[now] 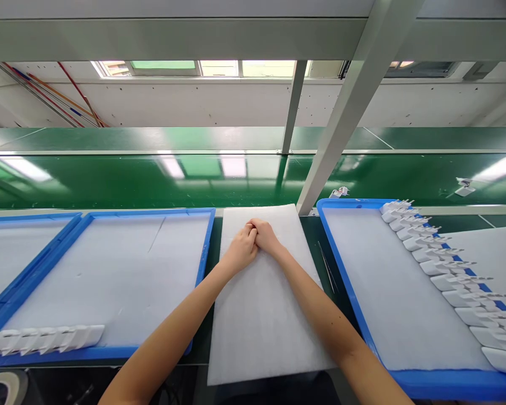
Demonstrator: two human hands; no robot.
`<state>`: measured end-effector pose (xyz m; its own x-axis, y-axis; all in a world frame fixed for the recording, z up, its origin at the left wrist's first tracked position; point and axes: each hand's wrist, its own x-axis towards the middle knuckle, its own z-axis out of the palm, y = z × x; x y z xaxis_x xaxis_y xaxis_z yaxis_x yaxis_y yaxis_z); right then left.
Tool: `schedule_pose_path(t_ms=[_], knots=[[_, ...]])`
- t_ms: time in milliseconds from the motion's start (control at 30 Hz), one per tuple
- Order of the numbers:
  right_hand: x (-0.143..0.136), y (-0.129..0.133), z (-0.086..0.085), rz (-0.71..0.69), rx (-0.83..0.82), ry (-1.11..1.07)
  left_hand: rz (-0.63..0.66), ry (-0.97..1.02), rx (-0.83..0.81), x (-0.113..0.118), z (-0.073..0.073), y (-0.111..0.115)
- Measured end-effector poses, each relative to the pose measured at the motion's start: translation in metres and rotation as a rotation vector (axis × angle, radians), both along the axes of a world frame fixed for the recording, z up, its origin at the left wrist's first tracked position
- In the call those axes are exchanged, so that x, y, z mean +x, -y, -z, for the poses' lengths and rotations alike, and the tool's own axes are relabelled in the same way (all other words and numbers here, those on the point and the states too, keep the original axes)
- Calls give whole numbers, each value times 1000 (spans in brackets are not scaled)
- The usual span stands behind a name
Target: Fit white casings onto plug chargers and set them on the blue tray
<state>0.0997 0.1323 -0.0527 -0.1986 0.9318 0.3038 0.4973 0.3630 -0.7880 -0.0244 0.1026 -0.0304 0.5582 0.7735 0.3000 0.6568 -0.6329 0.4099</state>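
My left hand (242, 247) and my right hand (265, 234) meet over the upper part of a white foam sheet (265, 326). The fingers of both are curled and pressed together. Whatever lies between them, if anything, is hidden. Beneath my forearms the sheet covers the middle of the dark green bench. To the right, a blue tray (341, 281) lined with white holds a row of white plug adapters (442, 264) with their pins pointing right. Another blue tray (202, 253), on the left, has a row of white plastic pieces (46, 338) along its near edge.
Tweezers (326, 267) lie between the foam sheet and the right tray. A slanted metal post (341, 107) rises behind the sheet. White plugs (339, 192) rest on the green conveyor belt (130, 180). A tape roll (14, 385) sits at lower left.
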Motion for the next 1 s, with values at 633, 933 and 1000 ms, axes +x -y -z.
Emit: schedule_pose_path(t_ms=[633,933,1000], knots=[[0,0,1,0,4,28,2,-14,-25,0,-3,3],[-1,2,4,1,-28,66,-17,-31,-45,1,-4,7],[-2,4,3,-15,-47,84,-24,-31,-51,1,-4,7]])
